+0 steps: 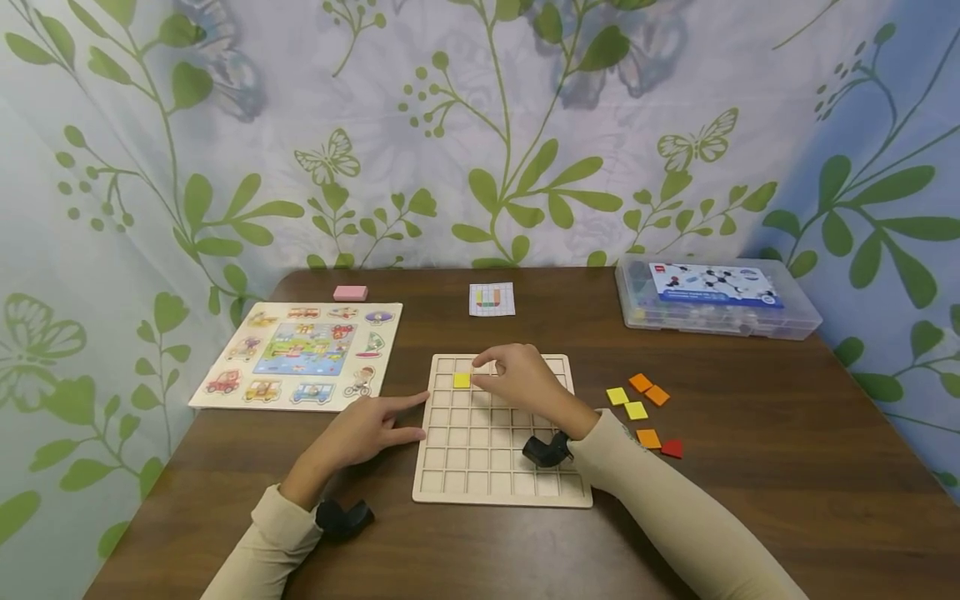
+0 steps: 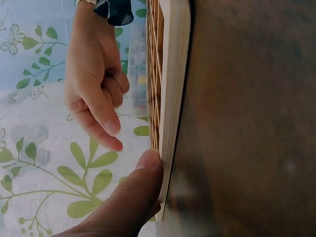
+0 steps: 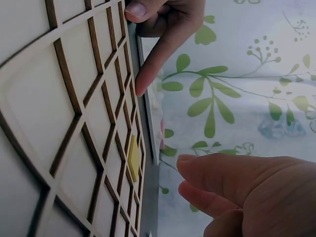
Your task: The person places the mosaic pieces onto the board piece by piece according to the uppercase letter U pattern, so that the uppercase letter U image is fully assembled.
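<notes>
Yellow tiles (image 1: 461, 380) number three, one on the board (image 1: 477, 460).

Tile (image 1: 461, 380) in grid board (image 1: 477, 499) | puzzle (image 1: 303, 350) left | loose tiles (image 1: 636, 410) right | card (image 1: 492, 310) behind | case (image 1: 716, 321) behind, right

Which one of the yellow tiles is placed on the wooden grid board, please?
The yellow tile nearest the right hand: it sits on the grid board, while the other two yellow tiles lie on the table.
</notes>
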`<state>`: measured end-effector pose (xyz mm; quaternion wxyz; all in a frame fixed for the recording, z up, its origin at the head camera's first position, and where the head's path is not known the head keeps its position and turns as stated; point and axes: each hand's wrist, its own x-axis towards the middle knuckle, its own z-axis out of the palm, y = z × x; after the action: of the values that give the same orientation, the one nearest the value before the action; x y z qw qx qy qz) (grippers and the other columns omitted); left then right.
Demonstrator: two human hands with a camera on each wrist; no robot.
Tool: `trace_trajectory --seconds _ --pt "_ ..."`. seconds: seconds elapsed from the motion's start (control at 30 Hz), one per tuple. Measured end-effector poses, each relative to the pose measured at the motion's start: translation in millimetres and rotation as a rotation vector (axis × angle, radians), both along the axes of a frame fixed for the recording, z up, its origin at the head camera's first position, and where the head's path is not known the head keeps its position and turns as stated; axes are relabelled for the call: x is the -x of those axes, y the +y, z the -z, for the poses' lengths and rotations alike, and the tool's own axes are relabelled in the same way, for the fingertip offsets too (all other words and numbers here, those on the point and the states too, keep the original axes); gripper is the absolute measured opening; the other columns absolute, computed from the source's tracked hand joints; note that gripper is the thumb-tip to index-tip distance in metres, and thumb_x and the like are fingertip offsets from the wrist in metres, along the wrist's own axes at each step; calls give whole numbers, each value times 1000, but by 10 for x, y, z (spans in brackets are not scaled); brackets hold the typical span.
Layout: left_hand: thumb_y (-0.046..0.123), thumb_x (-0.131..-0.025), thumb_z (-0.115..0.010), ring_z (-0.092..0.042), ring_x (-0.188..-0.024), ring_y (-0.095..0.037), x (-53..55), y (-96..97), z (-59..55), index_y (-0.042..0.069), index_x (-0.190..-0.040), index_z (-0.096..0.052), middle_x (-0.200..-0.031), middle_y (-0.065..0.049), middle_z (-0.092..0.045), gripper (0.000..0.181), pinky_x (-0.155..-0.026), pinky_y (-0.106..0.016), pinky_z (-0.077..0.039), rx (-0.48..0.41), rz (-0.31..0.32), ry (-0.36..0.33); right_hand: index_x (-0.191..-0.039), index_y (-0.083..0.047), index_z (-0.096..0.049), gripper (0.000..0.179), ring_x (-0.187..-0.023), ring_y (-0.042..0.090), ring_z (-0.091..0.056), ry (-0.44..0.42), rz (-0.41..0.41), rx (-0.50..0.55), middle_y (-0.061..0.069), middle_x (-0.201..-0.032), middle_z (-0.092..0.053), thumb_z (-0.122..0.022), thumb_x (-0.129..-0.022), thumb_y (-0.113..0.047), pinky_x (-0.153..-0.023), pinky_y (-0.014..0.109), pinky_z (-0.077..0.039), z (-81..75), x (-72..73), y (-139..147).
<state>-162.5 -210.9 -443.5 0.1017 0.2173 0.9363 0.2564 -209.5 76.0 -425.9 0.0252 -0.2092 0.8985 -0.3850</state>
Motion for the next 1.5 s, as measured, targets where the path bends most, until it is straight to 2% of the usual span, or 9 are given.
trace_trajectory --seconds 0.17,0.4,0.67,1.03,1.23,1.5 --pt "51 -91 -74 -28 -51 -6 14 19 1 29 -149 -56 -56 9 -34 64 -51 -26 -28 2 3 4 -110 -14 -80 21 -43 10 -26 17 -2 10 -7 -49 -32 -78 -91 -23 -47 26 -26 -60 -55 131" --pt "51 -91 -74 -27 -51 -7 9 11 4 29 -148 -57 -57 9 -34 63 -50 -26 -27 -5 0 15 -113 -12 -79 24 -44 13 -24 -7 7 22 -5 -51 -29 -78 -93 -25 -50 30 -29 -124 -176 412" --pt "51 -91 -74 -26 -51 -7 14 6 15 31 -148 -57 -57 9 -33 63 -51 -27 -27 -11 3 13 -116 -13 -78 31 -45 11 -25 15 19 -21 -7 -53 -30 -79 -92 -32 -47 29 -29 -73 -311 905" --pt "50 -91 -75 -26 -51 -7 17 -20 16 32 -149 -56 -57 9 -33 63 -51 -26 -26 5 -5 12 -117 -16 -77 33 -45 15 -33 11 109 -94 -4 -55 -36 -79 -91 -36 -44 31 -33 -86 -474 1509" --pt "51 -91 -75 -26 -52 -6 18 -21 27 32 -148 -57 -57 10 -34 63 -51 -26 -27 5 2 21 -115 -15 -78 29 -48 15 -34 36 164 -166 -4 -56 -36 -80 -91 -33 -46 30 -31 -75 -555 1777" --pt "52 -91 -74 -26 -50 -6 12 -39 44 31 -148 -57 -55 10 -34 63 -50 -26 -26 -3 0 28 -114 -12 -78 31 -52 14 -35 23 173 -228 -5 -58 -37 -81 -90 -32 -49 28 -30 1 -627 2025"
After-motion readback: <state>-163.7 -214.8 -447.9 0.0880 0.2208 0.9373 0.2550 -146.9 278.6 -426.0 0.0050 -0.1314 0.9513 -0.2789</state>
